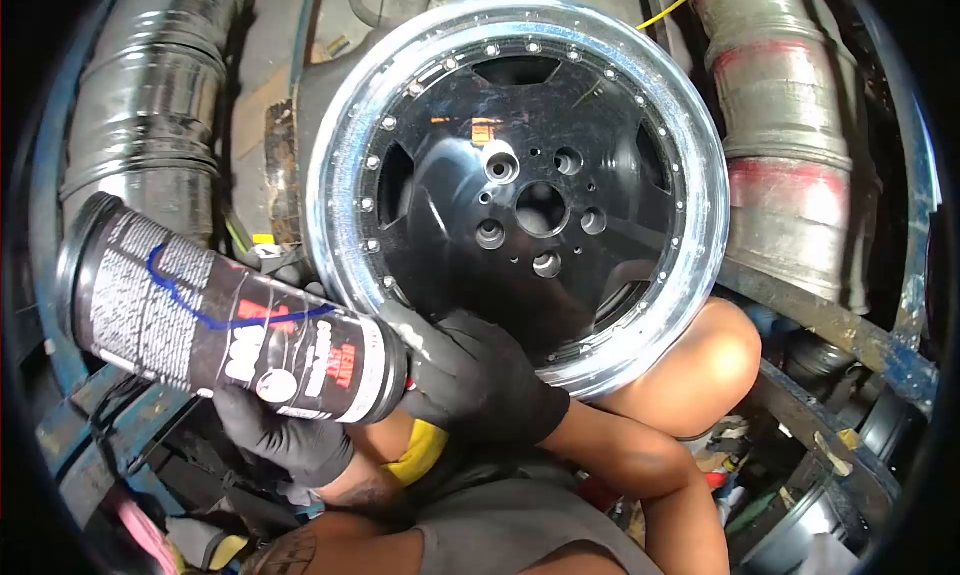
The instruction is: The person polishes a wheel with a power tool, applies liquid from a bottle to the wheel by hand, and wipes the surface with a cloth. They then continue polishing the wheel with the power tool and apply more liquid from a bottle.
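Observation:
My left hand (285, 430), in a black glove, grips a large dark canister (230, 315) that lies tilted, with a blue line drawn across its printed label. At the canister's right end is my right hand (465, 370), also black-gloved, its fingers bent near the end rim; some whitish stuff is on a finger. Whether those fingers hold anything is hidden. Just beyond it stands a wheel (600, 215) with a glossy black face and a polished silver rim, its lower edge by my knee.
Stacked silver wheel barrels (150, 105) stand at the left, and more with red marks (785, 125) at the right. Blue metal frame bars (840, 330) run along both sides. A yellow cable (680, 2) crosses the top. Assorted items lie at the lower right.

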{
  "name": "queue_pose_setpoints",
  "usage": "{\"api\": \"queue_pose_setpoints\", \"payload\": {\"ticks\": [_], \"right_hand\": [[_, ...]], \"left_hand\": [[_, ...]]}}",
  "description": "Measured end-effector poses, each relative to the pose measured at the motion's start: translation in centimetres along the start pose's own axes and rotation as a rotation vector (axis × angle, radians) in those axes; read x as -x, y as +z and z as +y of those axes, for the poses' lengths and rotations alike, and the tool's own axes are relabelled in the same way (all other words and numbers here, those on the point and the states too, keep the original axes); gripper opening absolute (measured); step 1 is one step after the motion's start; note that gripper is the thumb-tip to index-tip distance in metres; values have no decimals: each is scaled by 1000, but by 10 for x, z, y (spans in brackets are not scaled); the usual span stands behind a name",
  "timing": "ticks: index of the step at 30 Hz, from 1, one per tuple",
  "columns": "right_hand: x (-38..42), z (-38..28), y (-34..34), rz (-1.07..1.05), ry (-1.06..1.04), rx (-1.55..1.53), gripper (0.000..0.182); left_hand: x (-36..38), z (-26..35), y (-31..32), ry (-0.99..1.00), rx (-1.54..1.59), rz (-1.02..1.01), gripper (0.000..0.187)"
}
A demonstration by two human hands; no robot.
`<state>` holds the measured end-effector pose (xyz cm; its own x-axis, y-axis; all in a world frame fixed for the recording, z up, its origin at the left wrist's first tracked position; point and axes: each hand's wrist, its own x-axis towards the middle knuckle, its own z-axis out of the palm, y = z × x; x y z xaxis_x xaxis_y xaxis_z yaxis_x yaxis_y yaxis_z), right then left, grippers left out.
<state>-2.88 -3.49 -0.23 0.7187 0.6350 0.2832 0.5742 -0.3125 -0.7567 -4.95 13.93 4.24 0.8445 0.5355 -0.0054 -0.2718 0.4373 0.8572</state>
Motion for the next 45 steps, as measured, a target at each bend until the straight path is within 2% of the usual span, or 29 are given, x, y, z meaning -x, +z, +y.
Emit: {"api": "queue_pose_setpoints", "payload": {"ticks": [1,2,4,5,6,7,8,9,10,12,16,21,22,25,27,28,30,31,33,34,35,37,38,39,41,42,45], "right_hand": [[2,-1,0,10,1,41,28],[3,-5,-1,-18,105,-1,26],[5,-10,-8,9,136,38,25],[5,-13,-11,22,152,56,24],[6,-15,-17,105,69,143,25],[6,-16,-21,191,-12,229,25],[5,-16,-16,266,-2,240,24],[4,-18,-20,282,-79,278,22],[3,-19,-24,296,-156,319,21],[4,-20,-23,314,-258,364,14],[10,-32,-22,324,-233,530,12],[6,-31,-29,376,-242,340,28],[8,-31,-33,364,-233,295,30],[12,-28,-44,343,-156,209,27],[18,-28,-46,316,-52,188,29],[20,-29,-46,300,15,188,32],[24,-29,-40,249,150,256,40],[27,-26,-31,221,181,309,42],[30,-20,-15,162,246,411,46],[29,-22,-14,139,266,342,51],[30,-24,-15,124,265,265,52],[28,-32,-21,86,251,115,55],[23,-33,-23,26,313,-54,58],[19,-29,-19,92,304,-154,59],[12,-24,-15,221,297,-357,61],[9,-24,-22,82,480,-522,59],[-1,-21,-25,110,521,-1339,55]], "left_hand": [[2,2,6,11,-50,25,77],[1,-1,6,55,-191,53,73],[0,-8,7,132,-481,129,65],[-7,-10,15,198,-643,43,59],[-11,-8,30,20,-170,189,47],[-22,-2,15,-200,166,94,48],[-30,-2,-1,-265,294,65,50],[-33,-2,-10,-333,421,35,52],[-33,0,-6,-282,290,161,58],[-33,4,3,-286,293,163,54],[-34,7,-2,-351,350,79,52],[-38,13,-10,-356,328,27,55],[-40,15,-10,-407,363,-57,58],[-39,12,-3,-310,449,-108,60],[-33,18,-1,-239,344,-137,64],[-26,15,3,5,155,-65,64],[-19,27,4,145,54,-233,62],[-16,29,5,375,-266,-96,62],[-7,32,17,351,-145,-46,64],[-11,35,10,233,-5,-95,58],[-15,25,11,399,-240,-77,48],[-18,10,2,532,-664,-59,39],[-16,10,5,628,-617,-161,35],[-19,14,9,424,-96,-217,33],[-25,19,23,291,-57,-56,35],[-33,9,10,394,-241,-16,37],[-40,17,16,100,147,-7,45]]}}
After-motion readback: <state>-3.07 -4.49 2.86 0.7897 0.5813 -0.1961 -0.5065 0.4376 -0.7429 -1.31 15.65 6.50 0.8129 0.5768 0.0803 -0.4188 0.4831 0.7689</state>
